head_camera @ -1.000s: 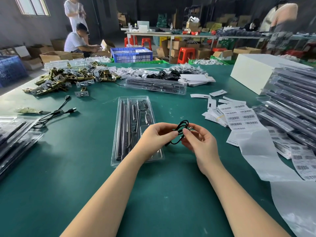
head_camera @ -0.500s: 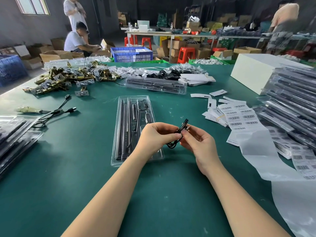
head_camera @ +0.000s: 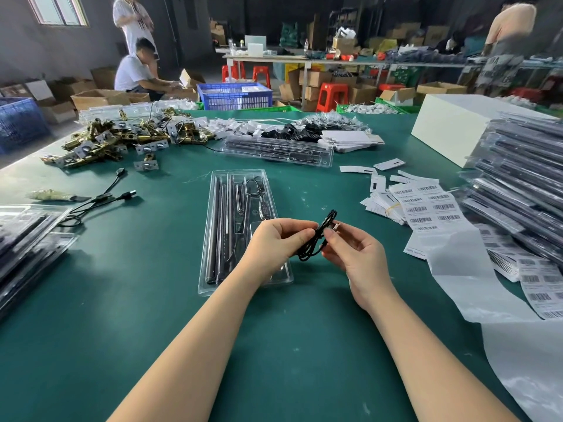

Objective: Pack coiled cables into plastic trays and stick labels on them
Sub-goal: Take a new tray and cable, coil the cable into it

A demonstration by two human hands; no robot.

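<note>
best to keep the black cable [head_camera: 316, 239] coil pinched tight between left hand [head_camera: 278, 243] and right hand [head_camera: 355, 254] fingertips, then drop it flat into the near end of the clear tray [head_camera: 243, 226] so nothing springs loose

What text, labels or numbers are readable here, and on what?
None can be read for certain.
Barcode label sheet: barcodes and print beneath, too small to read.
Label roll at right: barcodes only, blurred.
Small display in the open plastic tray: digits, unclear.
Cardboard boxes behind: no readable print.
</note>
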